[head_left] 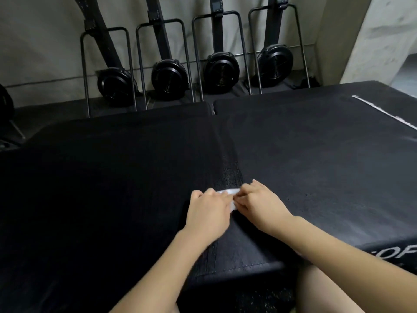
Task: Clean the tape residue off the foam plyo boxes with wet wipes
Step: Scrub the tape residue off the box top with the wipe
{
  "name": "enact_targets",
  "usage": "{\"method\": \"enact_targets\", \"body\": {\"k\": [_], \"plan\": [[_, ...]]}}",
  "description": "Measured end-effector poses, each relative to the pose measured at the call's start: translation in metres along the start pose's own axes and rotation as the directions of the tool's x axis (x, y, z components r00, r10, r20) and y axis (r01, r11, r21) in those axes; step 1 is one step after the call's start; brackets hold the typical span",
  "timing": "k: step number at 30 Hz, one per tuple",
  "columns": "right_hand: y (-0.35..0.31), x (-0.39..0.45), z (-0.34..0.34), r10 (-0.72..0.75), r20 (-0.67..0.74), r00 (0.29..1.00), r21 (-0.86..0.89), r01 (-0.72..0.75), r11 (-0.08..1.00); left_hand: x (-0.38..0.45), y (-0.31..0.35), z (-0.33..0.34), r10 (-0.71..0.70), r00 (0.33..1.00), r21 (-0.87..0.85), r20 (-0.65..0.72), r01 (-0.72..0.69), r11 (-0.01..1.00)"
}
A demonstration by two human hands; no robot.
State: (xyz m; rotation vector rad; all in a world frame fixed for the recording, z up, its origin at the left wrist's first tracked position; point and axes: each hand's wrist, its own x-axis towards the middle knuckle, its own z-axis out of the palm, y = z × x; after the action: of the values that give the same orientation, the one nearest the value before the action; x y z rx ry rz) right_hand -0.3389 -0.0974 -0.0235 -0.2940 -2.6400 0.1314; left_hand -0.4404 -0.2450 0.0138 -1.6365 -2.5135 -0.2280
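Both hands on one white wet wipe (228,195) btw: left hand (208,211) pinches its 9 o'clock end, right hand (259,204) its 3 o'clock end, fingers curled. Wipe's over the seam between left plyo box (101,177) & right plyo box (316,154). White tape strip (383,111) at 2 o'clock.

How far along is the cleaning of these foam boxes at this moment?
Partway, at a guess. Both the left hand and the right hand pinch a white wipe at the seam between the two black boxes, where a speckled strip of residue runs away from the hands. Still left: that strip, and a white tape line at the far right of the right box. Nothing looks clearly finished.
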Motion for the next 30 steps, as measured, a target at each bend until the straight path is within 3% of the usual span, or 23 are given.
{"method": "enact_targets", "body": {"k": [6,11,13,18,26,30], "plan": [[-0.007,0.020,-0.002,0.031,0.037,0.999,-0.078,-0.028,0.997,0.015,-0.004,-0.006,-0.086,0.987,-0.010,0.136,0.088,0.996],[-0.016,-0.018,-0.011,-0.008,0.010,1.000,0.038,0.008,0.999,-0.025,0.013,-0.012,-0.034,0.998,-0.072,0.044,0.037,0.997],[-0.021,-0.037,-0.013,-0.038,-0.040,0.998,0.059,0.040,0.997,-0.044,0.020,-0.009,-0.007,1.000,-0.014,0.000,0.007,1.000],[-0.039,-0.077,-0.016,-0.069,-0.077,0.995,-0.009,0.068,0.998,-0.087,0.029,0.004,0.035,0.996,-0.074,-0.085,-0.041,0.996],[-0.042,-0.039,-0.017,0.013,-0.082,0.997,-0.063,-0.019,0.998,-0.055,0.019,-0.003,-0.030,0.999,-0.031,0.039,0.031,0.999],[-0.049,-0.052,-0.018,0.037,-0.072,0.997,-0.006,-0.037,0.999,-0.067,0.028,-0.008,-0.029,0.999,0.020,-0.025,0.030,0.999]]}}
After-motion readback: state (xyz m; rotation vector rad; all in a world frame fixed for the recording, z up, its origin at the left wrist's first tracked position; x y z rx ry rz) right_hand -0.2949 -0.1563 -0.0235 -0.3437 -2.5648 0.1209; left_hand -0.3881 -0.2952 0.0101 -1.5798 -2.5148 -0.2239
